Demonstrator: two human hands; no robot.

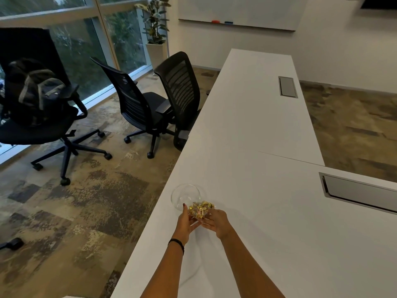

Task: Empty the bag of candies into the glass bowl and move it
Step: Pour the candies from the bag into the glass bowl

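White tabletop (268, 211) runs long and bare down the meeting room, with black office chairs (137, 104) pushed back on the patterned carpet by the window. Both forearms reach forward and converge just short of the table's left edge. The left hand (186, 220), a dark band at its wrist, stands thumb-up with fingers curled against the left side of the bag of candies (200, 209). The right hand (216, 221) closes its fingers on the bag's near right side, so the clear bag of gold-wrapped sweets is pinched between the two. The bag sits at the near rim of the glass bowl (185, 195), overlapping it; the bowl looks empty and stands close to the table edge. Open tabletop stretches to the right and ahead, up to the recessed cable hatch (361, 193).
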